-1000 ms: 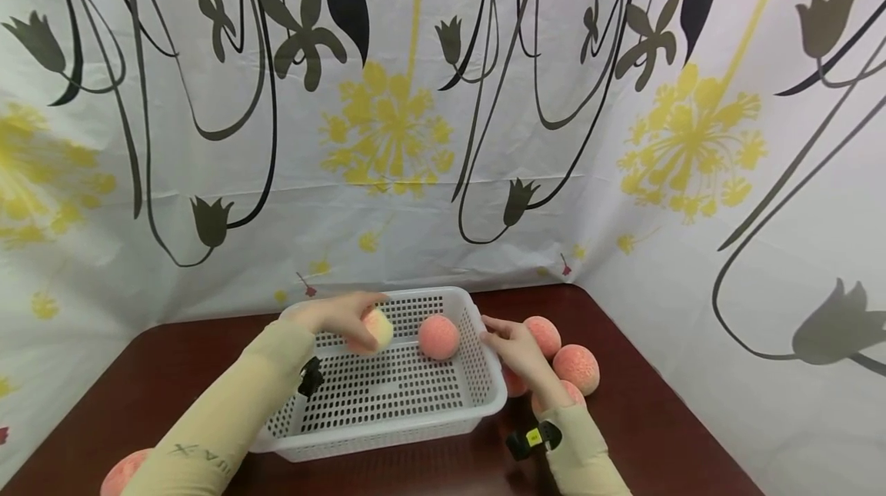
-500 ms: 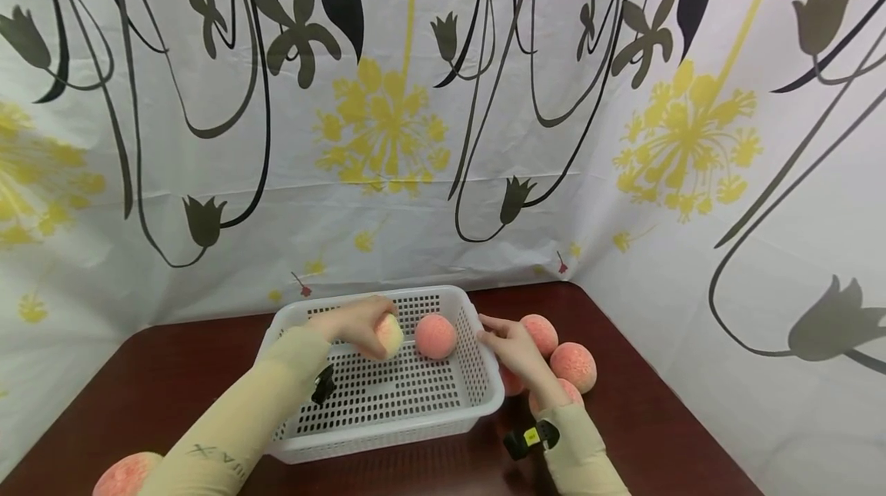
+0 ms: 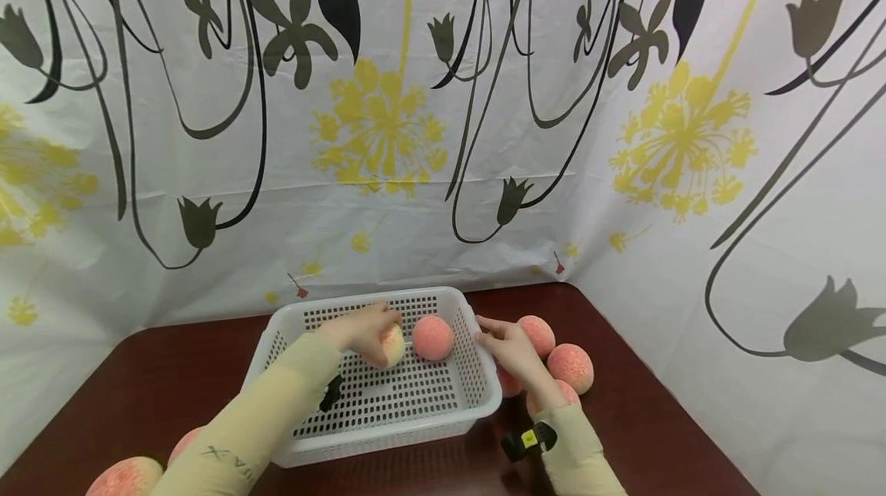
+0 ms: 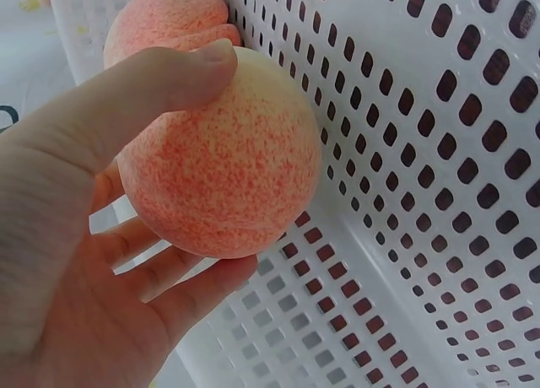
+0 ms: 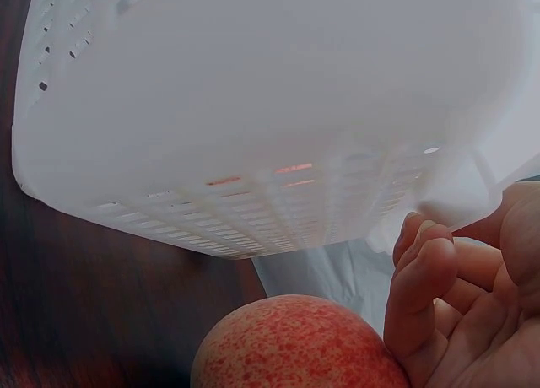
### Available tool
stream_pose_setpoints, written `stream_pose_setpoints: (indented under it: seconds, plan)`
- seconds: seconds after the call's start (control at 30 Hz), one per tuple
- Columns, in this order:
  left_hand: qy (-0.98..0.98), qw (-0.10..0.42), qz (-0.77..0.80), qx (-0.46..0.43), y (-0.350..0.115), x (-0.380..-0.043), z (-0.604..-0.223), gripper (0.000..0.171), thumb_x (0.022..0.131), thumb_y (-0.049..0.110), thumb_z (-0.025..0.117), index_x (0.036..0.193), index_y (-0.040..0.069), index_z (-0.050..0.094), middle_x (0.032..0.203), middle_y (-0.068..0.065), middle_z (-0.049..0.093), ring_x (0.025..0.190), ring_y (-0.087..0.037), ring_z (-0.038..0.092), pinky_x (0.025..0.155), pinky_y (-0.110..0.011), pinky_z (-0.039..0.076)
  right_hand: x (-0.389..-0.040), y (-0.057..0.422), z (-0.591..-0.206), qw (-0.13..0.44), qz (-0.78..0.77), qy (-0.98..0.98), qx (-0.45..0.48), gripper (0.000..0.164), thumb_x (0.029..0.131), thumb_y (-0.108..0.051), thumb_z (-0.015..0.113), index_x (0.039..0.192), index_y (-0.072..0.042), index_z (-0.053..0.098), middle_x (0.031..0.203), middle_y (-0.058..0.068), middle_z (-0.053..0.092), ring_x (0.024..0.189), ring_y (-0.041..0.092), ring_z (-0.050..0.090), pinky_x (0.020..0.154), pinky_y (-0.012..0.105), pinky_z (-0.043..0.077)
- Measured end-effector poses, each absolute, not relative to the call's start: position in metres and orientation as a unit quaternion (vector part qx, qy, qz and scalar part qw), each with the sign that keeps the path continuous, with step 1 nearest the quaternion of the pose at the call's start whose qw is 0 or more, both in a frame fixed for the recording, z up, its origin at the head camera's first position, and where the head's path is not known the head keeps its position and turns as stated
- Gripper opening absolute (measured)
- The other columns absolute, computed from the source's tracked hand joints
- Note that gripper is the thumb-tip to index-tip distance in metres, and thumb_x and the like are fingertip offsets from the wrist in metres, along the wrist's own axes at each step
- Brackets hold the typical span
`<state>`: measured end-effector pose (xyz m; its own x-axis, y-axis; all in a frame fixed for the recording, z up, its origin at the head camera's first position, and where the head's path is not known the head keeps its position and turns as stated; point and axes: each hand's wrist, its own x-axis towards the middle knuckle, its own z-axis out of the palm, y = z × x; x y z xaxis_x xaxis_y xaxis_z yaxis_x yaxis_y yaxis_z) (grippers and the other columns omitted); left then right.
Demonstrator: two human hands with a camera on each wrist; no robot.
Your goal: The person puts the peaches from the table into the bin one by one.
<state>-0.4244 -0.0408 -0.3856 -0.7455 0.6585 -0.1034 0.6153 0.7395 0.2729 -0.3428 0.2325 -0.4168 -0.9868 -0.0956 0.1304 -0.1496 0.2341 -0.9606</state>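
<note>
Inside white perforated basket, my left hand, grasping peach, had shifted closer to second peach; placing looked nearly done. Right hand gripped rim.

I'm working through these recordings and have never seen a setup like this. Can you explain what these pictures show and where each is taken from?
There is no machine here, just a person's two bare hands. The wide picture looks forward and down from the person's head; the two close-ups come from the wrists, one for each hand.

The left hand grips a pink-and-cream peach inside a white basket; whether it touches the bottom is hard to tell. The right hand holds the basket's rim. Another peach lies in the basket.

The basket stands on a dark red table. More peaches lie to its right, and others show partly beside the left sleeve.
</note>
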Motion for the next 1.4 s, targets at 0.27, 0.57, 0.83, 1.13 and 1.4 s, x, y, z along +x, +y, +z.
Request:
stream_pose_setpoints:
  seconds: [0.27,0.57,0.83,1.13,1.4]
  plan:
    - [0.932,0.073,0.073,0.348,-0.033,-0.427,-0.392,0.071,0.055,0.016,0.076,0.121,0.015,0.050,0.100,0.000,0.041,0.085,-0.015,0.042,0.065,-0.031,0.041,-0.342,0.233,-0.417,0.011,0.617,-0.783,0.077,0.046,0.089,-0.017,0.052,0.132,-0.005,0.040,0.109,0.018,0.057,0.085,0.027,0.061,0.066,0.036,0.050]
    - [0.936,0.053,0.048,0.344,-0.029,-0.427,-0.395,0.074,0.054,0.019,0.076,0.123,0.018,0.050,0.109,-0.001,0.043,0.098,-0.020,0.043,0.069,-0.035,0.041,-0.343,0.233,-0.418,0.010,0.616,-0.783,0.080,0.046,0.089,-0.019,0.052,0.131,-0.005,0.041,0.110,0.019,0.056,0.086,0.025,0.061,0.068,0.035,0.049]
    - [0.936,0.048,0.043,0.346,-0.025,-0.430,-0.398,0.071,0.057,0.016,0.074,0.125,0.019,0.049,0.112,0.000,0.045,0.101,-0.020,0.043,0.072,-0.034,0.040,-0.343,0.233,-0.417,0.009,0.621,-0.780,0.076,0.045,0.089,-0.017,0.052,0.131,-0.005,0.041,0.110,0.019,0.056,0.085,0.025,0.061,0.067,0.036,0.050]
    - [0.932,0.027,0.030,0.360,-0.020,-0.428,-0.398,0.064,0.063,0.018,0.071,0.123,0.018,0.050,0.116,-0.001,0.047,0.108,-0.022,0.044,0.084,-0.038,0.039,-0.342,0.232,-0.415,0.018,0.616,-0.784,0.072,0.046,0.088,-0.018,0.054,0.131,-0.006,0.042,0.109,0.016,0.057,0.084,0.025,0.061,0.067,0.036,0.050]
    - [0.932,0.023,0.028,0.361,-0.020,-0.426,-0.398,0.066,0.062,0.016,0.071,0.125,0.017,0.049,0.120,-0.006,0.042,0.110,-0.024,0.040,0.082,-0.038,0.040,-0.339,0.231,-0.414,0.023,0.615,-0.785,0.071,0.046,0.088,-0.018,0.054,0.131,-0.006,0.042,0.108,0.016,0.058,0.084,0.025,0.061,0.067,0.035,0.050]
